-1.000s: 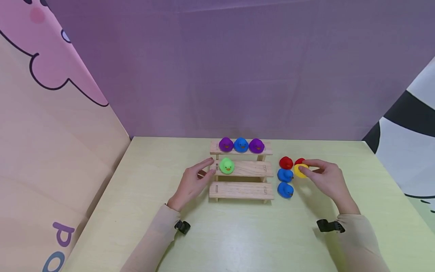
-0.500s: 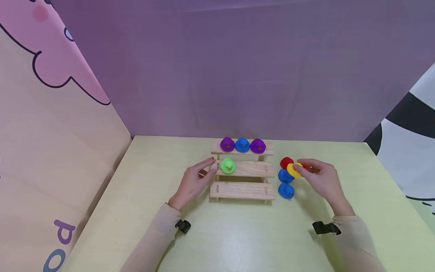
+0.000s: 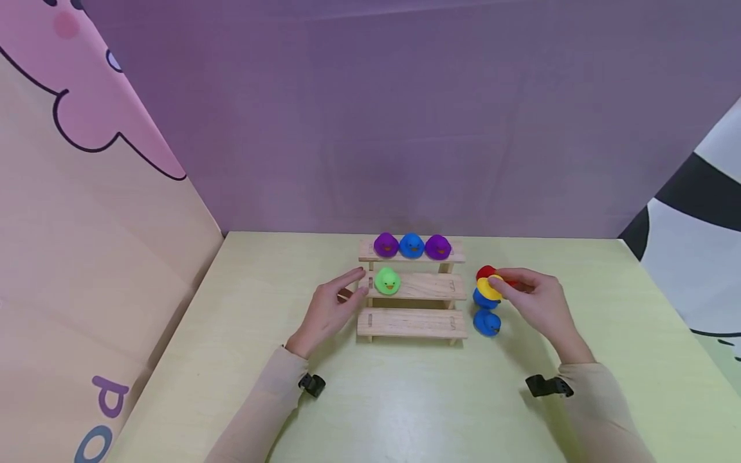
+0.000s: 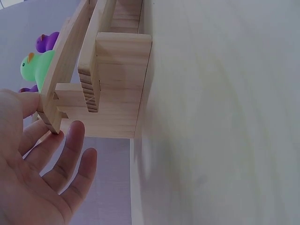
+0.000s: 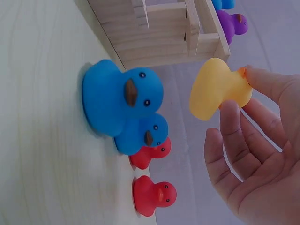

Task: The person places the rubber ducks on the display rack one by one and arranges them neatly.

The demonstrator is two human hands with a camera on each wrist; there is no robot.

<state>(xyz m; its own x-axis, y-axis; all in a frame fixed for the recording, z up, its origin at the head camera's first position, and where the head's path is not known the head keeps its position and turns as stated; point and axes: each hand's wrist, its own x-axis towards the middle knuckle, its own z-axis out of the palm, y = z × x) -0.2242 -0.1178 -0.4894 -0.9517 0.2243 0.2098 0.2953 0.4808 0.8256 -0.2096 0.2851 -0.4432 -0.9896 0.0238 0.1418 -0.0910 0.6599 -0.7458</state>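
Pinching a smooth yellow toy duck (image 5: 210,89) between thumb and fingertips, the right hand (image 3: 537,301) has it up off the pale surface (image 3: 405,399), with two round blue toy ducks (image 3: 487,323) just to that hand's left. Meanwhile the left hand (image 3: 327,316) has hold of the left end of a stepped pale-wood rack (image 3: 431,285), light-green toy duck (image 3: 387,281) right beside it.

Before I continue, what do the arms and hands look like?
The left hand and right hand are ungloved. The left sleeve and right sleeve are plain, long and beige, with a black left wrist unit and a black right wrist unit.
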